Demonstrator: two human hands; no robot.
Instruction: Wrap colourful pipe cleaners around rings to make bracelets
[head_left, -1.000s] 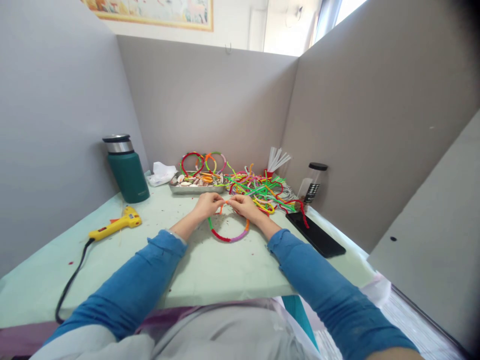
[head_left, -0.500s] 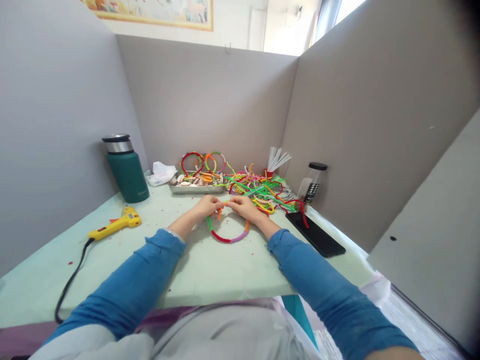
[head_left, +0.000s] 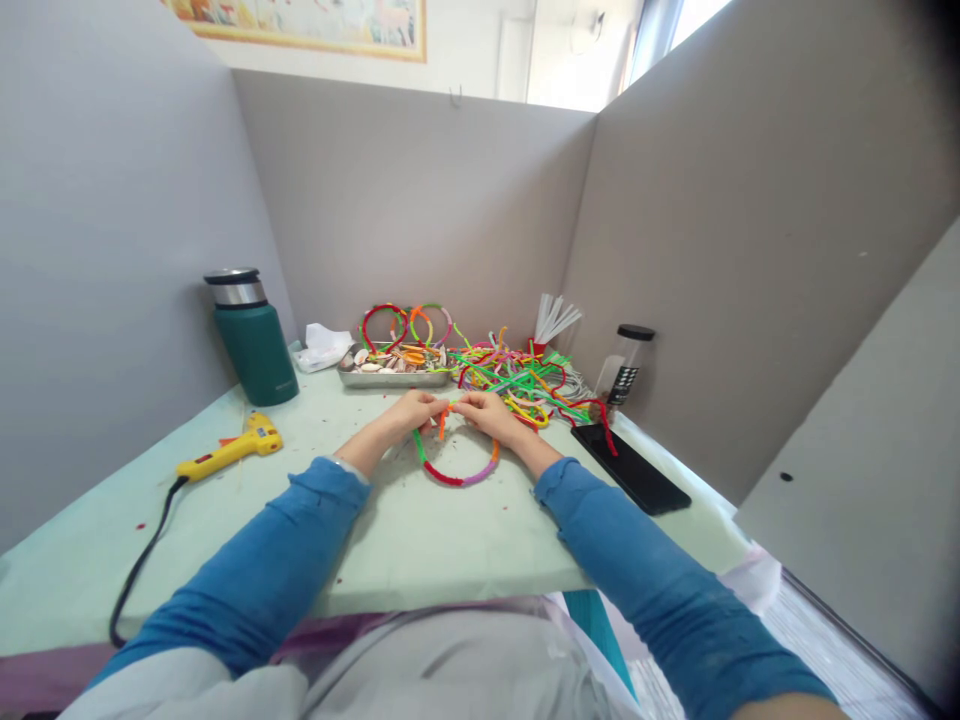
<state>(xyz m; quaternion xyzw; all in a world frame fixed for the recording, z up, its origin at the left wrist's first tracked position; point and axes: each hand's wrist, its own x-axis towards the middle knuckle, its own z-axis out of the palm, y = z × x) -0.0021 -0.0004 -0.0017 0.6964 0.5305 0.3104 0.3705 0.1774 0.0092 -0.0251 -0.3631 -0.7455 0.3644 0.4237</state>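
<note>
A hoop wrapped in coloured pipe cleaners (head_left: 448, 481) hangs between my hands, with green, red, purple and orange sections along its lower curve. My left hand (head_left: 414, 410) pinches the top of it from the left, close to a short dangling end of orange pipe cleaner (head_left: 442, 425). From the right, my right hand (head_left: 482, 409) is closed on the same top part, thumb and finger together. The two sets of fingertips almost meet, and they partly hide the wrapping between them.
Behind my hands stand a metal tray (head_left: 394, 380) of shells, finished hoops (head_left: 385, 328) and a heap of pipe cleaners (head_left: 517, 370). A yellow glue gun (head_left: 229, 455) and green bottle (head_left: 256, 345) are left; a black phone (head_left: 634, 470) and clear jar (head_left: 625, 368) are right.
The dangling orange end has shifted slightly, and my left fingers have moved a little. Both hands keep hold of the hoop; everything else stays put.
</note>
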